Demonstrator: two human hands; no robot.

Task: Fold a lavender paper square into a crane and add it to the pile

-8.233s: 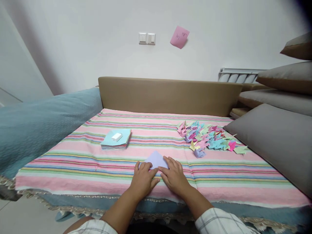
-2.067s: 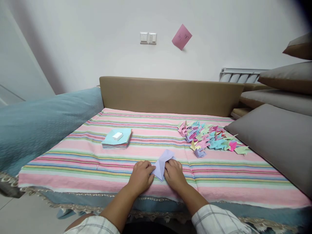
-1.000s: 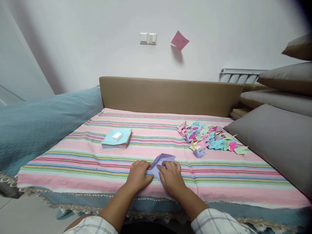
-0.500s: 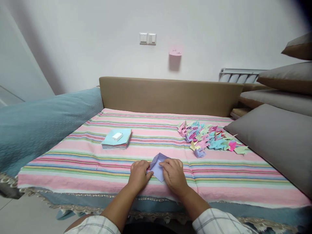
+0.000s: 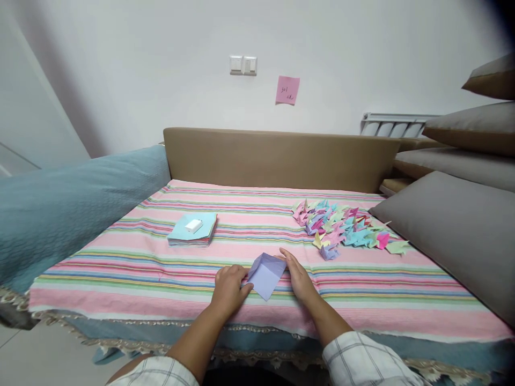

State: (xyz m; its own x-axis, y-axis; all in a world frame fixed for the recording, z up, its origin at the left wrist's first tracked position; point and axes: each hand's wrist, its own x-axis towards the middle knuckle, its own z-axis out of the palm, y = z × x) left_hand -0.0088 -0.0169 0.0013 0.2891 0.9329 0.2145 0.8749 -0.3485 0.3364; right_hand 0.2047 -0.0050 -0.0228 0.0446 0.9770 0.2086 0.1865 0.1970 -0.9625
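Observation:
A partly folded purple origami paper lies on the striped cloth in front of me, its upper edges folded and one corner pointing toward me. My left hand grips its left edge, thumb on top and fingers at the side. On the other side, my right hand is turned sideways with its fingers stretched out beside the paper's right corner. Whether its fingertips touch the paper I cannot tell.
A stack of coloured paper with a small white block on top lies to the left. Folded paper cranes form a pile at the right. Grey cushions lean along the right side. A pink note hangs on the wall.
My right hand has let go of the purple paper and moved to the right, its fingers now straightened. My left hand stays in place. The pink wall note has flapped down flat.

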